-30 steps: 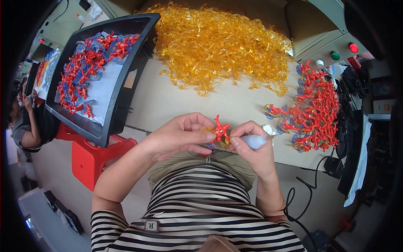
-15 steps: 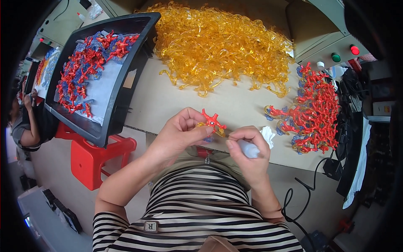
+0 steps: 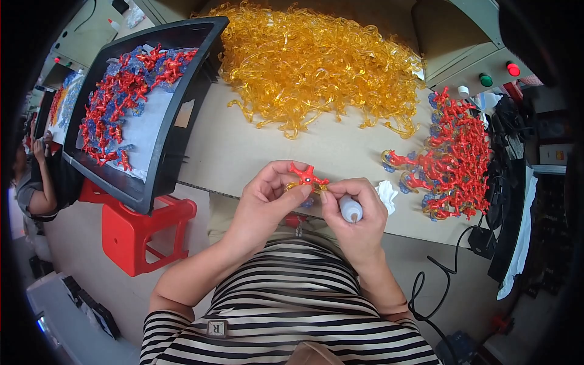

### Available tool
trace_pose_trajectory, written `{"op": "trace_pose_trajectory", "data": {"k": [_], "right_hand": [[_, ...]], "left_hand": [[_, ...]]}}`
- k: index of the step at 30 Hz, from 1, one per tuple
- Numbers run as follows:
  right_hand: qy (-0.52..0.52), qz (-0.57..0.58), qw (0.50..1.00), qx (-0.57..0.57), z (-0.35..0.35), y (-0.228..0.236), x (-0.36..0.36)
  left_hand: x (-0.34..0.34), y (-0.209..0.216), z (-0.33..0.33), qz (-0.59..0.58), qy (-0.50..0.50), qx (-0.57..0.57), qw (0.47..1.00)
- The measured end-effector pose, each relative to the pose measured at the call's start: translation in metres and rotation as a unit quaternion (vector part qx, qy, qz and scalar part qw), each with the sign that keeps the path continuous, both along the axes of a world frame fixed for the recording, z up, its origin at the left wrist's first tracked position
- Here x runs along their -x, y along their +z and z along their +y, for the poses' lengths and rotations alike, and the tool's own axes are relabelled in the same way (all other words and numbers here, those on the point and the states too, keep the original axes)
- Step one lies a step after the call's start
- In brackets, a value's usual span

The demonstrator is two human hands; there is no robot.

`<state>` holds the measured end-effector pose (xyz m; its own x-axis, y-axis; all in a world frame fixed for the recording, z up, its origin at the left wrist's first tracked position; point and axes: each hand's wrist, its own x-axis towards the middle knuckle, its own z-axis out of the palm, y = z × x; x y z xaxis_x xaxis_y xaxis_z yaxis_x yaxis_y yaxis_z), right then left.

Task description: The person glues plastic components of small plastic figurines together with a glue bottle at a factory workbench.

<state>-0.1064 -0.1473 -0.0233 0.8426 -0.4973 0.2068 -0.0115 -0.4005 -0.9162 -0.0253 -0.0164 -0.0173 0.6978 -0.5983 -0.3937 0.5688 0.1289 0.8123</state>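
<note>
From where I stand, the pale worktop [image 3: 216, 155] is the biggest thing here, and across its far side sprawls a heap of clear amber pieces [image 3: 322, 67], a great many of them loose. The black tray [image 3: 163, 164] at the left holds red-and-blue figures [image 3: 121, 91] with no amber that I can make out, so plenty seems left to do. The batch on the right [image 3: 456, 158], crowded near the worktop's edge, shows amber among its red and blue; I judge those done. A crumpled white tissue [image 3: 386, 196] lies near the right hand [image 3: 365, 228], whose grip is narrow, fingers curled round a small translucent bottle [image 3: 351, 208] while the thumb and fingertip close in beside the figure. The left hand [image 3: 258, 204] has a firm pinch on that red figure [image 3: 308, 175], held above the worktop's near edge. Amber shows at it, so this one looks partway; whether the right fingertips touch it, I cannot tell.
</note>
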Motion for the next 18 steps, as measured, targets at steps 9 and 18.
{"op": "trace_pose_trajectory", "data": {"k": [9, 18], "right_hand": [[-0.010, 0.067, 0.995, -0.076, -0.002, 0.005, 0.000], [0.015, 0.091, 0.995, -0.048, -0.005, 0.017, 0.001]], "left_hand": [[0.003, -0.004, 0.000, 0.011, 0.016, 0.014, 1.000], [0.008, 0.004, -0.001, 0.092, 0.036, 0.033, 0.995]]}}
